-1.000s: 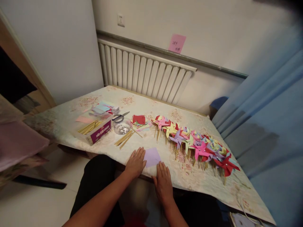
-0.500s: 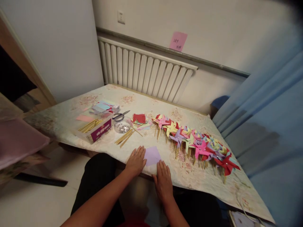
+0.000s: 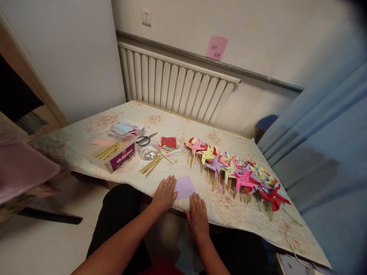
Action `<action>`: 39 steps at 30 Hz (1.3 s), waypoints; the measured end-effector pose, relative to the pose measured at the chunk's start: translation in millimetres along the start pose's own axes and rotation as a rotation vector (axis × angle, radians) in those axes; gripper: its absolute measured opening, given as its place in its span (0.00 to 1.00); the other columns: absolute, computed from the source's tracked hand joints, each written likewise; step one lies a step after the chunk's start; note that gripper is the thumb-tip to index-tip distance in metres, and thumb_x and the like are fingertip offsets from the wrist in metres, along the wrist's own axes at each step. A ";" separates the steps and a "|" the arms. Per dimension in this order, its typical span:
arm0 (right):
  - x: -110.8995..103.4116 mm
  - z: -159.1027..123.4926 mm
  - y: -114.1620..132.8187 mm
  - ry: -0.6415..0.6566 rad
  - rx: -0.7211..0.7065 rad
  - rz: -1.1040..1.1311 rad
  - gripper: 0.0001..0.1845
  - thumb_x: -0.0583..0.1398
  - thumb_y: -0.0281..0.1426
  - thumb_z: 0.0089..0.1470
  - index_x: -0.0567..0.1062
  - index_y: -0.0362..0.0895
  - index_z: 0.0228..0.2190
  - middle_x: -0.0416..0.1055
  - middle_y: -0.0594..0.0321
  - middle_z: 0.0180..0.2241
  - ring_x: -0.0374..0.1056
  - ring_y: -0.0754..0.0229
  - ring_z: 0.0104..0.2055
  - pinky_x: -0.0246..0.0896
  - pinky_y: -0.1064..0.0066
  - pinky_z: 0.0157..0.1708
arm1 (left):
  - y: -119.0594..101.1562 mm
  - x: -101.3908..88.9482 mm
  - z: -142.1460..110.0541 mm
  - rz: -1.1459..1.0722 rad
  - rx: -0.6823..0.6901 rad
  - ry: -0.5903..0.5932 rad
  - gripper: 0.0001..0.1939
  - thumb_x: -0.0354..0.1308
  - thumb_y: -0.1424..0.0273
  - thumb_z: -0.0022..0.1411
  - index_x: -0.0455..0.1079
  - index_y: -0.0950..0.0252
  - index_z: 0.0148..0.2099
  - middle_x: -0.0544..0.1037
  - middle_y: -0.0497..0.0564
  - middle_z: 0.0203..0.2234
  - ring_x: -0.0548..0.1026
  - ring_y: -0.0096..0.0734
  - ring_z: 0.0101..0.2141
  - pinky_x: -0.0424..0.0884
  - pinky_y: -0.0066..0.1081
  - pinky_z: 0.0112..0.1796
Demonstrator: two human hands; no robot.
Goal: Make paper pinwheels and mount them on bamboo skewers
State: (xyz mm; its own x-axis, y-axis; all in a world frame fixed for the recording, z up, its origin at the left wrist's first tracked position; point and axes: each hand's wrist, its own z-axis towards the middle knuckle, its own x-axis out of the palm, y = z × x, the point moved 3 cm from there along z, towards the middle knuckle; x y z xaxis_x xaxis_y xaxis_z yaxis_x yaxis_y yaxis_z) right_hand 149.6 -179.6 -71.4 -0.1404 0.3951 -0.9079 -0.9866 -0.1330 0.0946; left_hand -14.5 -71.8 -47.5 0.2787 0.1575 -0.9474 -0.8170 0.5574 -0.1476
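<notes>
A light purple paper square (image 3: 185,187) lies flat near the front edge of the floral-clothed table (image 3: 86,152). My left hand (image 3: 165,194) rests flat on its left edge, fingers stretched out. My right hand (image 3: 197,216) lies flat at its lower right corner, fingers extended. Neither hand grips anything. Behind the paper, a long row of coloured paper pinwheels on wooden sticks (image 3: 237,173) runs off to the right.
Loose wooden sticks (image 3: 150,165), a clear dish of shiny pins (image 3: 147,151), scissors (image 3: 146,139), a stack of coloured paper squares (image 3: 169,145) and a box of sticks (image 3: 114,154) sit left of centre. A radiator (image 3: 177,89) stands behind, a blue curtain (image 3: 323,152) at right.
Only the head camera has shifted slightly. Both hands stay flat on the purple paper in the same place.
</notes>
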 end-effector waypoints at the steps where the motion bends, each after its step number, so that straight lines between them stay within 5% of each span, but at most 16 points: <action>1: 0.2 0.0 -0.1 0.001 0.000 0.000 0.27 0.52 0.34 0.63 0.61 0.37 0.61 0.57 0.48 0.64 0.48 0.48 0.68 0.45 0.51 0.64 | -0.2 -0.4 0.1 -0.001 -0.001 0.002 0.27 0.45 0.65 0.66 0.58 0.67 0.65 0.59 0.56 0.65 0.54 0.40 0.65 0.51 0.44 0.62; 39: 0.1 -0.5 0.9 -0.032 0.009 0.042 0.28 0.53 0.33 0.62 0.60 0.37 0.61 0.58 0.47 0.63 0.49 0.47 0.67 0.45 0.49 0.64 | -2.2 -3.6 -0.4 0.000 -0.002 -0.012 0.27 0.46 0.65 0.66 0.60 0.69 0.65 0.60 0.57 0.64 0.55 0.41 0.65 0.53 0.44 0.62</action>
State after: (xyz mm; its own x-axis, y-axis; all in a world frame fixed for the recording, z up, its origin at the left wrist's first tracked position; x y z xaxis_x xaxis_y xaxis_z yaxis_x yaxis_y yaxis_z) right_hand 148.7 -180.2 -71.7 -0.1839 0.4183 -0.8895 -0.9805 -0.1417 0.1361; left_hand -13.9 -73.9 -43.9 0.2847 0.1677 -0.9438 -0.8180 0.5558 -0.1480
